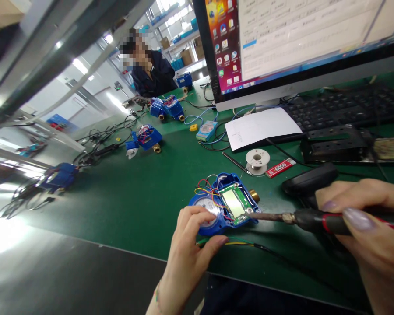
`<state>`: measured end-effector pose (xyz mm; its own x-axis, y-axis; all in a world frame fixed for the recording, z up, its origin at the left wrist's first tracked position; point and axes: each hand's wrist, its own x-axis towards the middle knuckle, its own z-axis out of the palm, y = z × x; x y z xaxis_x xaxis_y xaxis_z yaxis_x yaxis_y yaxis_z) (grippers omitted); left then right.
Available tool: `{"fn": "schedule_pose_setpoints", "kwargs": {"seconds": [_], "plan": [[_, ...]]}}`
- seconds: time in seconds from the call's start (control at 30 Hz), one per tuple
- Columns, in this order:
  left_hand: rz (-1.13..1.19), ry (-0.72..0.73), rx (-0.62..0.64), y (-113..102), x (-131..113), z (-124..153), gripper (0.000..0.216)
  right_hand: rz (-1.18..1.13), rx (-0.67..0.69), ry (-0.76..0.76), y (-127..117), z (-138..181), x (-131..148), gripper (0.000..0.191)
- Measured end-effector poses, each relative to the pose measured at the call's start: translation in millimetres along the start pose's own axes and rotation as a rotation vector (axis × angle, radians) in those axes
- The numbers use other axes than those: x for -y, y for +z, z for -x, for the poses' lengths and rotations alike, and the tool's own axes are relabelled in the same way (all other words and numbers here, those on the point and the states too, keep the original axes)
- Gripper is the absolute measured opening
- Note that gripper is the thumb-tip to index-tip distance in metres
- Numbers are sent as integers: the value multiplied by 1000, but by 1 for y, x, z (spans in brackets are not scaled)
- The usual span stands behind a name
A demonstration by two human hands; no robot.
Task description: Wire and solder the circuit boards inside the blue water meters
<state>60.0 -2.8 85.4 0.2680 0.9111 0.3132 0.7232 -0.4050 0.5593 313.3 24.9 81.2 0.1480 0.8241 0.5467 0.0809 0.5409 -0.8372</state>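
Observation:
An opened blue water meter (223,204) with a green circuit board, a small display and coloured wires lies on the green mat (134,197). My left hand (187,253) rests its fingers on the meter's round dial and steadies it; a thin green-and-yellow wire runs under its thumb. My right hand (364,227) is wrapped round a soldering iron (311,218) with a black and red handle. The iron's tip touches the right edge of the circuit board.
A solder spool (257,160), a red label (280,167), a white sheet (261,127), a keyboard (348,107) and a monitor (298,39) lie behind the meter. Several other blue meters (146,138) with cables sit further left. Another person (149,70) sits at the far end.

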Motion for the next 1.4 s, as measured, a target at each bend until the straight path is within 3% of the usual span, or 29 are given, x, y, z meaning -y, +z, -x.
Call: {"fn": "schedule_pose_setpoints", "kwargs": {"seconds": [0.13, 0.27, 0.47, 0.9, 1.07, 1.4], "plan": [[-15, -8, 8, 16, 2, -10, 19, 77, 69, -57, 4, -2, -4, 14], [-6, -46, 42, 17, -2, -11, 5, -6, 151, -40, 3, -3, -16, 12], [4, -58, 23, 19, -6, -14, 8, -57, 242, -42, 6, -5, -22, 11], [-28, -67, 26, 20, -8, -15, 13, -83, 226, -14, 6, -4, -28, 12], [-10, -68, 82, 18, -8, -16, 14, -108, 210, 19, 7, 0, -30, 14], [17, -67, 123, 14, -8, -16, 6, 21, 154, -135, 6, 5, -18, 9]]}}
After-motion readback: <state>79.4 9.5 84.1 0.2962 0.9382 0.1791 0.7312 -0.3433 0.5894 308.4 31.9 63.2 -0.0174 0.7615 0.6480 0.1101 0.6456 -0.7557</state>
